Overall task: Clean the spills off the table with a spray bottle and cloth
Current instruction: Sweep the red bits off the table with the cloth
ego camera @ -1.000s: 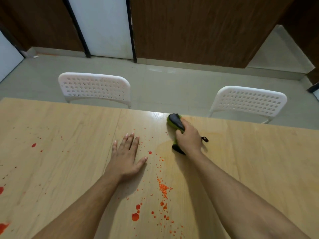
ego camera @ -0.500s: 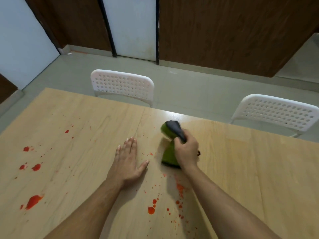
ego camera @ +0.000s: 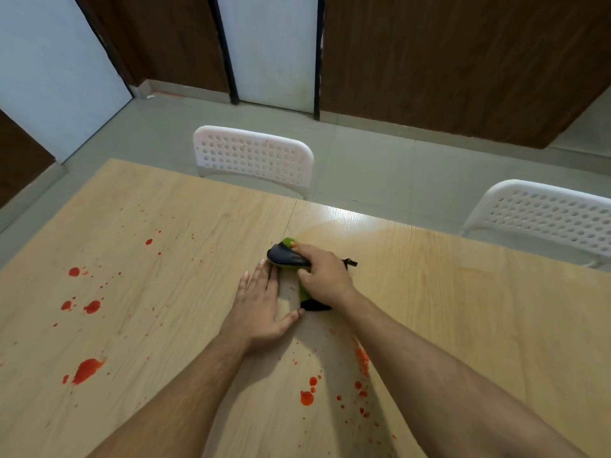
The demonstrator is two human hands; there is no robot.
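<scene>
A green-and-black cloth (ego camera: 287, 256) was gripped in the right hand (ego camera: 325, 276) and pressed on the wooden table (ego camera: 463, 309), while the left hand (ego camera: 261, 304) was laid flat, fingers straight, beside red spills (ego camera: 86, 370).

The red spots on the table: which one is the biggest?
The long blot at the near left of the table, left of the left arm. The other spots are smaller blobs and specks.
</scene>
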